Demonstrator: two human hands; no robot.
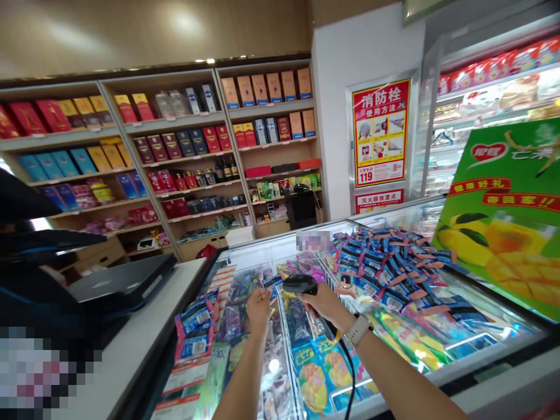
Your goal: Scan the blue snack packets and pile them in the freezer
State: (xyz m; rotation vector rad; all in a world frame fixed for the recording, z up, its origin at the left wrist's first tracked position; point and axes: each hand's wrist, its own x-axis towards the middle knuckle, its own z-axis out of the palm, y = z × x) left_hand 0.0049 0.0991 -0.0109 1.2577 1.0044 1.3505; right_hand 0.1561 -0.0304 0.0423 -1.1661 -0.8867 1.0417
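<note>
My left hand [259, 308] pinches a small blue snack packet [272, 282] above the glass-topped freezer [481, 356]. My right hand [322, 302], with a watch on its wrist, grips a black handheld barcode scanner [300, 284] whose cable runs down toward me. The scanner head sits right beside the packet. A heap of similar blue and red packets [385, 262] lies on the freezer lid just right of my hands.
A white counter [144, 338] with a black register [118, 283] stands at my left. Yellow-green packets [402, 335] lie on the lid. A green mango carton [507, 216] stands at right. Shelves of boxed goods [175, 151] line the back wall.
</note>
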